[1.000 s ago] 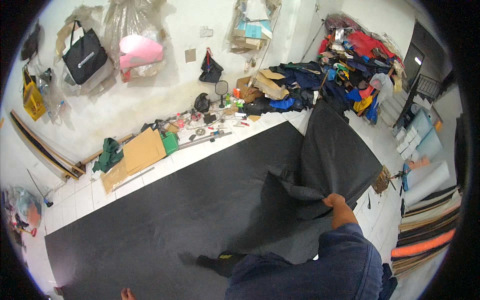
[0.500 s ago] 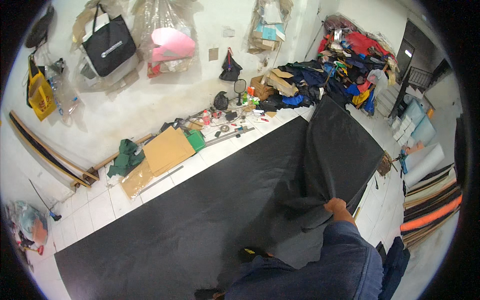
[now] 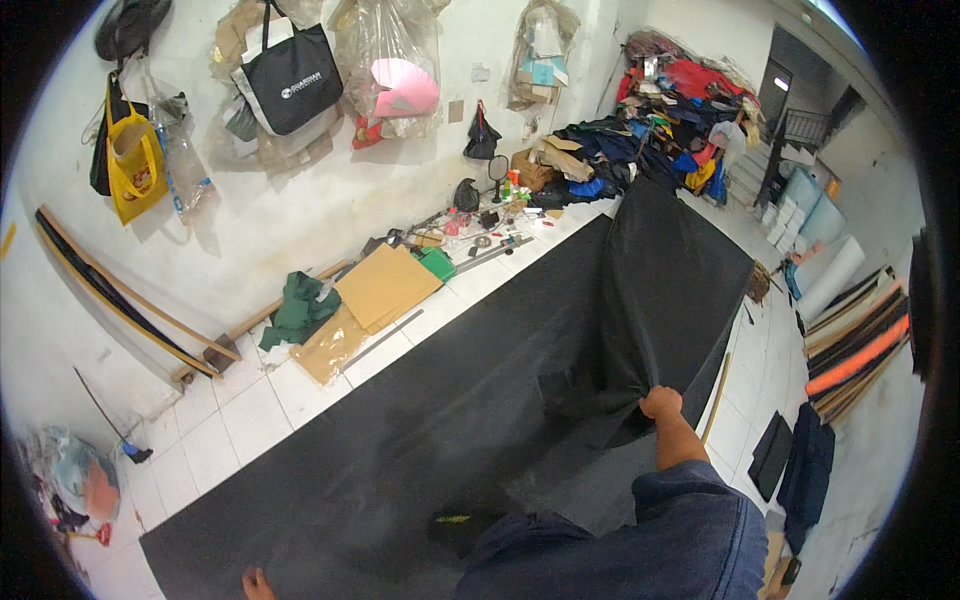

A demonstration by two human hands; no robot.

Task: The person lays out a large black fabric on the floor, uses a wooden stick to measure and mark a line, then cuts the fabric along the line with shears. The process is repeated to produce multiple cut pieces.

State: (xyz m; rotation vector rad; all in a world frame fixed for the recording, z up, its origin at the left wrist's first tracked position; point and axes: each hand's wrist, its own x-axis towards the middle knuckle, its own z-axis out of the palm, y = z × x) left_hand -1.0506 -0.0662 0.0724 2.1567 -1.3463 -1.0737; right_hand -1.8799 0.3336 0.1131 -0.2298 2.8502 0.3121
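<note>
A long sheet of black fabric (image 3: 400, 400) lies slantwise across the floor. Its far right end is lifted into a raised fold (image 3: 680, 280). My right hand (image 3: 662, 403) is closed round a gathered bunch of that fold, arm stretched forward in a dark blue sleeve. Low at the left, my left hand (image 3: 257, 583) shows only in part at the picture's lower edge. Its fingers look stretched out over the near end of the fabric, and nothing shows in them. A dark shape with a yellow mark (image 3: 453, 519) is below me on the sheet, partly in shadow.
Along the wall lie cardboard sheets (image 3: 388, 287), a dark green cloth (image 3: 300, 308) and small tools. A large heap of mixed fabrics (image 3: 690, 120) fills the far corner. Rolls of material (image 3: 858, 340) and folded dark cloth (image 3: 806, 470) are on the right. Bags (image 3: 290, 80) hang on the wall.
My left hand has come into sight at the lower left. My right hand keeps its grip on the fabric, its arm more extended. The view has shifted, showing more on the left.
</note>
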